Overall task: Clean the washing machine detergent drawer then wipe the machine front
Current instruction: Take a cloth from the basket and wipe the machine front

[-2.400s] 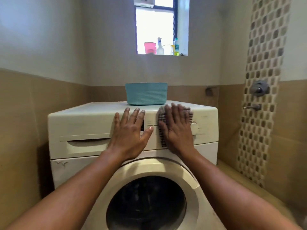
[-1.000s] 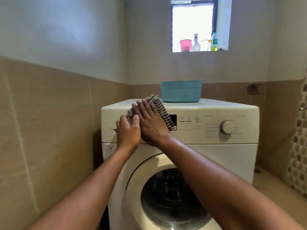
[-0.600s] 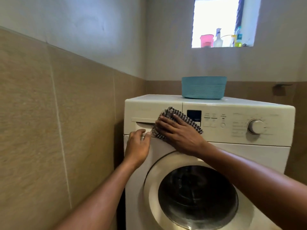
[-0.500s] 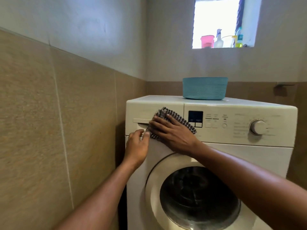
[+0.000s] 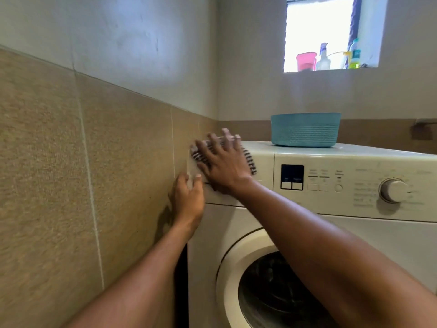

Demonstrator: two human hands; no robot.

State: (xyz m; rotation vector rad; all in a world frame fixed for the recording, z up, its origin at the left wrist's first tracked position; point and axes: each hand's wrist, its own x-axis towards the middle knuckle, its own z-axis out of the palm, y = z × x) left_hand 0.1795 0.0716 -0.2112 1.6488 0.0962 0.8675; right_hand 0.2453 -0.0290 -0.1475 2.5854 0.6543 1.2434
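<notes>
While the washing machine (image 5: 331, 223) stands tight against the tiled wall (image 5: 82, 174), a teal basket (image 5: 305, 129) sits on its top, well right of both hands. The right hand (image 5: 224, 164) lies flat, fingers spread, pressing a striped cloth (image 5: 249, 159) onto the upper left corner of the front, where the detergent drawer (image 5: 257, 166) is; hand and cloth cover most of the drawer face. The left hand (image 5: 189, 197) curls its fingers at the machine's left edge just below; blur hides exactly what they grip. Bottles (image 5: 340, 56) on the windowsill are washed out by backlight. The door (image 5: 272, 292) is cut off at the bottom.
</notes>
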